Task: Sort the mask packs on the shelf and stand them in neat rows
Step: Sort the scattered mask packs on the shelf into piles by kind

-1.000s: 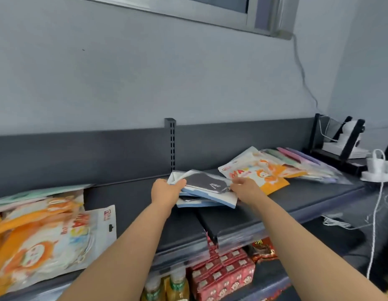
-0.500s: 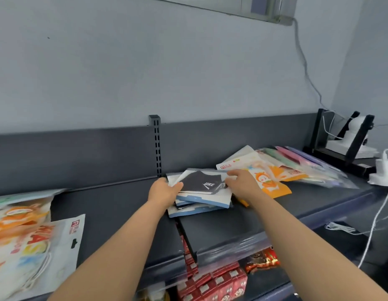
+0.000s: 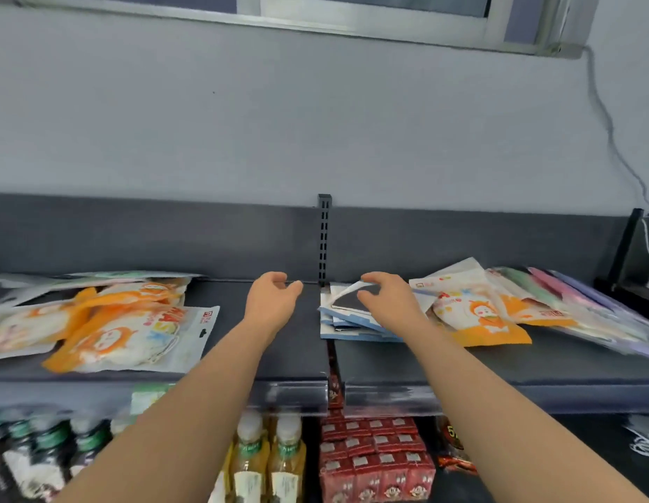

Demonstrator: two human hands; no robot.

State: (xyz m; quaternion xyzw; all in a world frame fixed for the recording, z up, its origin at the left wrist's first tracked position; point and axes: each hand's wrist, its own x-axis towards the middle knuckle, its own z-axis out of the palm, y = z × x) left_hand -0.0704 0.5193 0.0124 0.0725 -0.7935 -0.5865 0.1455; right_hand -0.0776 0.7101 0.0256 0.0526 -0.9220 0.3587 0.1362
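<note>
Left hand released mask packs alongside.

— What lies under the right hand?
— Part of the blue-and-white packs, hidden. The orange packs run off the left edge, their print too blurred to read.

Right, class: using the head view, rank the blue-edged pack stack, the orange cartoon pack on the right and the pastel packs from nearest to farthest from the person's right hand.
Measured from the right hand:
1. blue-edged pack stack: directly under the hand, just right of the upright post.
2. orange cartoon pack: next along, to the hand's right.
3. pastel packs: far right end of the shelf.
</note>
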